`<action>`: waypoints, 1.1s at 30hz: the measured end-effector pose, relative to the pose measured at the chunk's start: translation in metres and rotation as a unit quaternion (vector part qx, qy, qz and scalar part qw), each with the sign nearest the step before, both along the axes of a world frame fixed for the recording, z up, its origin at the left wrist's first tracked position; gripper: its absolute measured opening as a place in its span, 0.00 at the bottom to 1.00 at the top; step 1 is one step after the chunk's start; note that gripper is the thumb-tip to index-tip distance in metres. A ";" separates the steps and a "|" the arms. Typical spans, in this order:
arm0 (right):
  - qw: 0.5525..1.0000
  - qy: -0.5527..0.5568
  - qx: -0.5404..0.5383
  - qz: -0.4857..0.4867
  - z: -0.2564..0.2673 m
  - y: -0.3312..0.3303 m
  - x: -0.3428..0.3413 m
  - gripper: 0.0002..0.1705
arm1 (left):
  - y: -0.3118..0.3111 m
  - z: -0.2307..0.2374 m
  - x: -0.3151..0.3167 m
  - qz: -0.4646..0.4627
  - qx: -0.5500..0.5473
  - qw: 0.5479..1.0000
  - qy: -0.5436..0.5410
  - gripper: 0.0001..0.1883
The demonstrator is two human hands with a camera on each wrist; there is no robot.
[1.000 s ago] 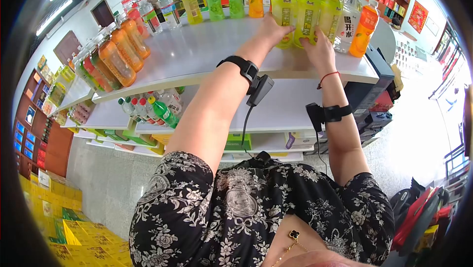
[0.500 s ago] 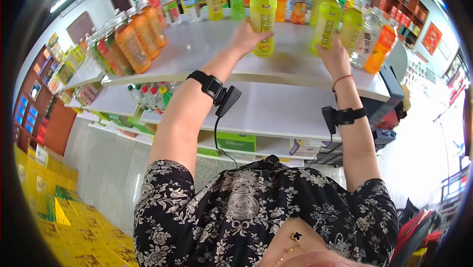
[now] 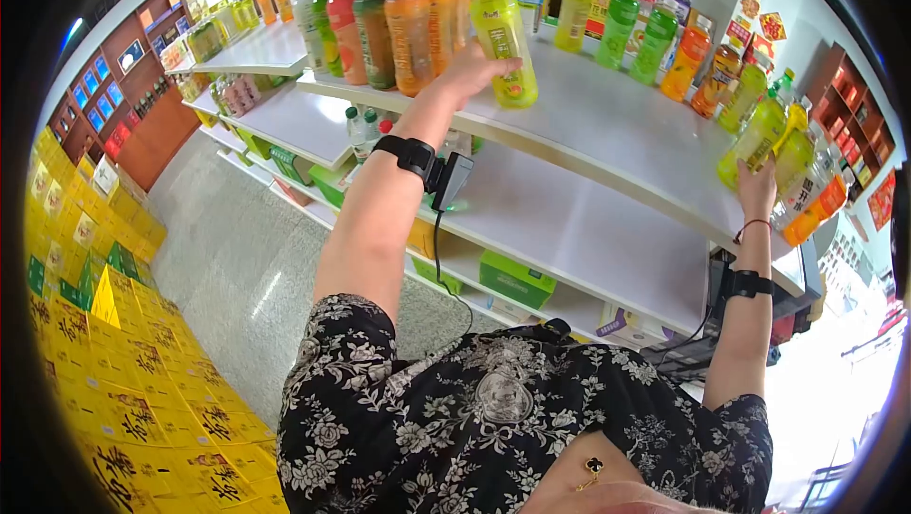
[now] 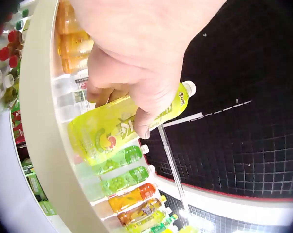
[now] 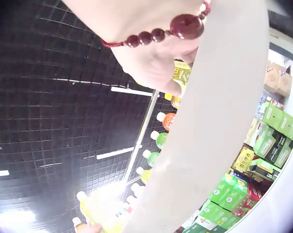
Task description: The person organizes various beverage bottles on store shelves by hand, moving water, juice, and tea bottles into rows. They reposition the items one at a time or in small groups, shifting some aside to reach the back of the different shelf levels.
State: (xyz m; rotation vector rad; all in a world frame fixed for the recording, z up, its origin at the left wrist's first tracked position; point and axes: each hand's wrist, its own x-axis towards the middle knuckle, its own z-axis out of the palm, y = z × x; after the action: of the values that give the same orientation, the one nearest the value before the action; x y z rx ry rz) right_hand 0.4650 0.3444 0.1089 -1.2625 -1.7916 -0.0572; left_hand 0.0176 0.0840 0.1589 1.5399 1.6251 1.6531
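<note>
In the head view my left hand (image 3: 468,75) grips a yellow-green drink bottle (image 3: 513,49) with a white cap. The bottle leans slightly beside the orange bottles (image 3: 412,35), low over the shelf top. The left wrist view shows the thumb across the label of this bottle (image 4: 105,131). At the shelf's right end, my right hand (image 3: 756,193) holds another yellow-green bottle (image 3: 756,139) by its lower part. Beside it stand a clear water bottle (image 3: 805,188) and an orange drink bottle (image 3: 818,215). The right wrist view mostly hides that bottle behind the hand (image 5: 151,65) and shelf edge.
Green bottles (image 3: 619,25), a yellow one (image 3: 574,9) and an orange one (image 3: 687,58) line the back of the white shelf (image 3: 607,120). Lower shelves hold small bottles and green boxes (image 3: 515,279). Yellow cartons (image 3: 152,372) are stacked at left.
My left hand has carried its yellow-green bottle from the right group leftward to the orange bottles. The head view has turned left. My right hand stays at the right-end bottles.
</note>
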 end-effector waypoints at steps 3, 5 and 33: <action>0.998 -0.048 -0.019 -0.042 0.003 -0.003 -0.011 0.40 | -0.012 0.001 -0.016 0.000 -0.027 1.000 -0.012 0.28; 0.993 -0.074 -0.054 -0.071 0.009 -0.008 -0.014 0.41 | -0.015 0.007 -0.019 -0.001 -0.050 0.999 0.003 0.28; 0.933 0.053 -0.250 0.254 0.048 -0.138 -0.252 0.24 | -0.012 -0.039 0.006 0.352 0.213 0.863 0.293 0.41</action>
State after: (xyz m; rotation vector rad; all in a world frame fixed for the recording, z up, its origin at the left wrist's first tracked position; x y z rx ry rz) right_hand 0.2133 0.2067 0.1574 -1.0627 -2.0529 0.7895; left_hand 0.0233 0.0723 0.1199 1.9370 2.5001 2.1531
